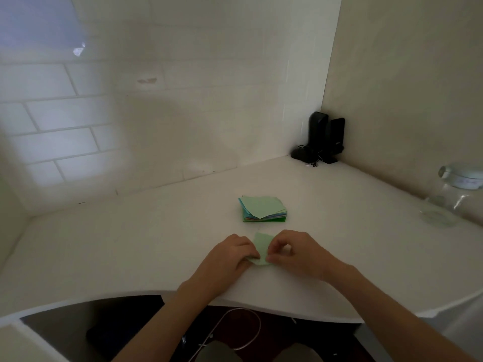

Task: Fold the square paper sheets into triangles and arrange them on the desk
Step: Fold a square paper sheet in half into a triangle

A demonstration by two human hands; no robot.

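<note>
Head view, two hands meeting on one pale green sheet (261,248) near the desk's (130,257) front edge, left hand (231,253) pinching its left side, right hand (292,253) pinching its right with curled fingers, one stack of coloured sheets (263,209) lying just beyond, two black speakers (325,137) standing in the corner, one glass jar (454,194) sitting at right.

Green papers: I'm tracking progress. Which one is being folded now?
The single light green sheet pinched between both hands; the others lie untouched in the stack behind it.
</note>
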